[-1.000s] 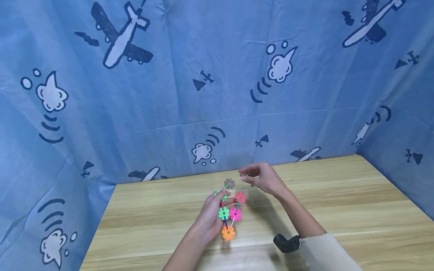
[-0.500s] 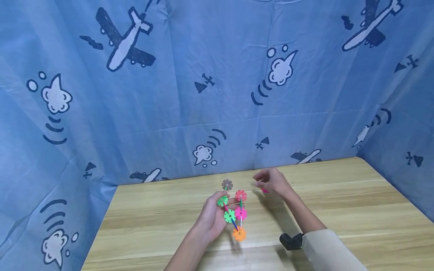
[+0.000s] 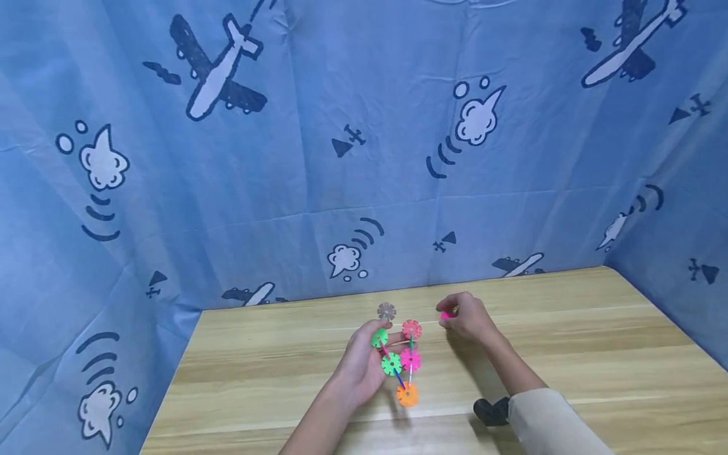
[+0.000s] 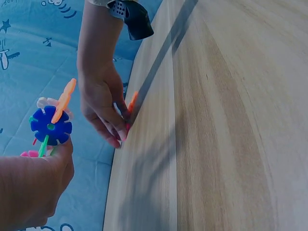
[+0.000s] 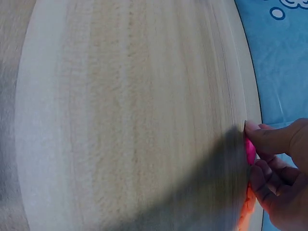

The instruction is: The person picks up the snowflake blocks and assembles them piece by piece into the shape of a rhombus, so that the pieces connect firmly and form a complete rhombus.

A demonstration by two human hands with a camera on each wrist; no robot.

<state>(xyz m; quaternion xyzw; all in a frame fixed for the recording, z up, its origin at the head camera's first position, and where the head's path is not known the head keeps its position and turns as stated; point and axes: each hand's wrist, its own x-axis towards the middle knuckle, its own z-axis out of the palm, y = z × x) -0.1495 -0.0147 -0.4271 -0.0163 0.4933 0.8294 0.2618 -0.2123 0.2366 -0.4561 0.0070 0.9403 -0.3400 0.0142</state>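
My left hand (image 3: 359, 370) holds a linked chain of notched plastic snowflake discs above the table. A green disc (image 3: 392, 364), a pink one and an orange disc (image 3: 407, 395) show in front of its palm, while a grey disc (image 3: 387, 311) sticks up past the thumb. The left wrist view shows the chain edge-on, with a blue disc (image 4: 51, 126) facing the camera. Near the back of the table, my right hand (image 3: 467, 318) pinches a pink snowflake disc (image 5: 250, 151) between thumb and fingers, low at the tabletop. Its fingers hide part of that disc.
Beside the right fingers lies an orange piece (image 5: 246, 209). A blue curtain (image 3: 387, 158) printed with planes hangs along the table's back edge. The wooden table (image 3: 256, 379) stretches out on both sides. A black wrist device (image 3: 491, 412) sits at the right cuff.
My right hand has moved right and down from near the chain to the tabletop, where it has taken hold of the pink disc. The chain in my left hand has swung slightly right.
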